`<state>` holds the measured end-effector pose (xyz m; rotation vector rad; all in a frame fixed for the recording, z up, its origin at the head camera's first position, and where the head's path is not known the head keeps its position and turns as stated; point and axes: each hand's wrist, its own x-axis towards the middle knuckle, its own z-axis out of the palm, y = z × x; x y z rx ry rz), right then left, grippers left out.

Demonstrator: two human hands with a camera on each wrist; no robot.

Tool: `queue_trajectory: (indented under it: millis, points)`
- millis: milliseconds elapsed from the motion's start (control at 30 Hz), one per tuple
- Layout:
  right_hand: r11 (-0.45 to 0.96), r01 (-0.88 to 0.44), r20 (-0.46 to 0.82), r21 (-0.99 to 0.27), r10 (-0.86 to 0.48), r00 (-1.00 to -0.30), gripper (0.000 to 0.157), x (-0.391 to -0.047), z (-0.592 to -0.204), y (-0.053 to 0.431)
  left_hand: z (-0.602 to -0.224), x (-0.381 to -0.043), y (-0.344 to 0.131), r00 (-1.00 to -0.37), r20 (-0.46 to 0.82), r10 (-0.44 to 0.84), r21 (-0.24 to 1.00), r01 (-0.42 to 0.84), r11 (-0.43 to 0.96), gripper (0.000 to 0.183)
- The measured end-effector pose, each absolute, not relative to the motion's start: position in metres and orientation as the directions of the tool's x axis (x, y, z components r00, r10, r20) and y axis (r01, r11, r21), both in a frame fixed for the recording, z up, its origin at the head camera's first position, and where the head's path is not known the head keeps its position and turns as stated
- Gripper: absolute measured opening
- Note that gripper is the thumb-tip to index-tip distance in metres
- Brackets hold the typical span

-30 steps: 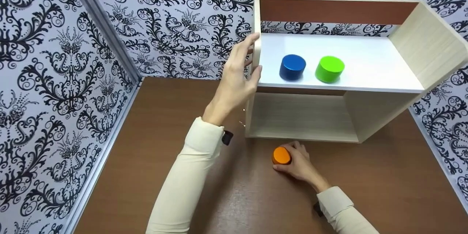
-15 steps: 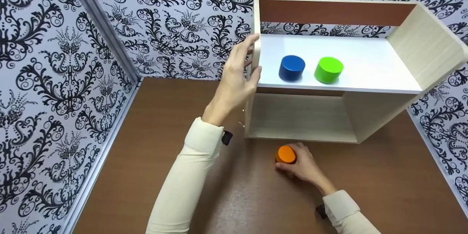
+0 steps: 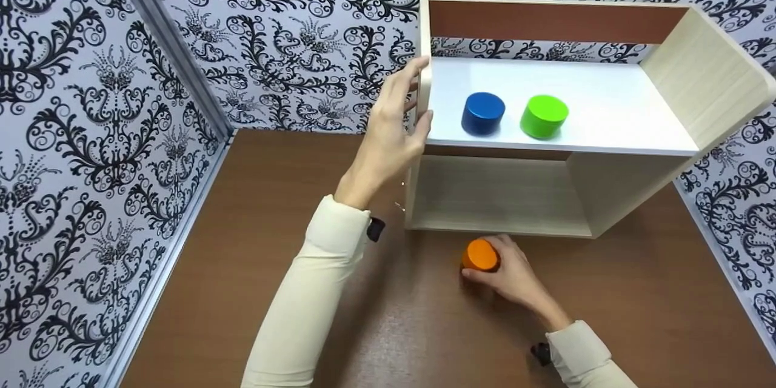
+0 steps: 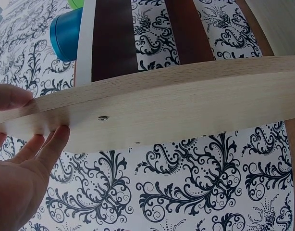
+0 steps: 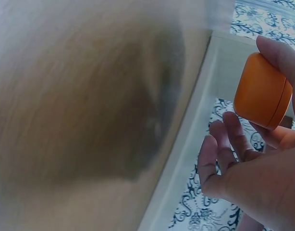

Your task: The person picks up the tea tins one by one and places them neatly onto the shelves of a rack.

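Note:
My left hand (image 3: 391,124) grips the left side panel (image 3: 425,82) of a small wooden shelf unit. In the left wrist view its thumb lies on the front edge and its fingertips (image 4: 61,134) touch the outer face. Between thumb and index finger my right hand (image 3: 512,270) pinches an orange round lidded container (image 3: 482,254), just in front of the unit. The right wrist view shows this container (image 5: 263,91) apart from the brown tabletop (image 5: 90,120), other fingers loosely bent. A blue round container (image 3: 483,114) and a green one (image 3: 544,116) stand upright on the white middle shelf (image 3: 612,103).
Below the white shelf is a lower compartment (image 3: 503,194) with a pale wood floor. The unit's right side panel (image 3: 709,73) rises beyond the green container. Patterned walls (image 3: 291,42) bound the brown table (image 3: 267,194) at the back and both sides.
My right hand has moved a little to the right with the orange container, staying in front of the unit. The left hand keeps its grip on the side panel.

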<state>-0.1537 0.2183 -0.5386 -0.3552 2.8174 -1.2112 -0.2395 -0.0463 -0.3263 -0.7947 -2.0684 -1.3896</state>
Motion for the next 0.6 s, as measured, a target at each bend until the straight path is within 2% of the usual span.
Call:
queue_trajectory:
  millis: [600]
  points:
    - [0.612, -0.28, 0.181, -0.74, -0.219, -0.959, 0.059, -0.14, -0.496, 0.222, -0.326, -0.238, -0.047, -0.701, 0.689, 0.183, 0.637, 0.707, 0.309, 0.069]
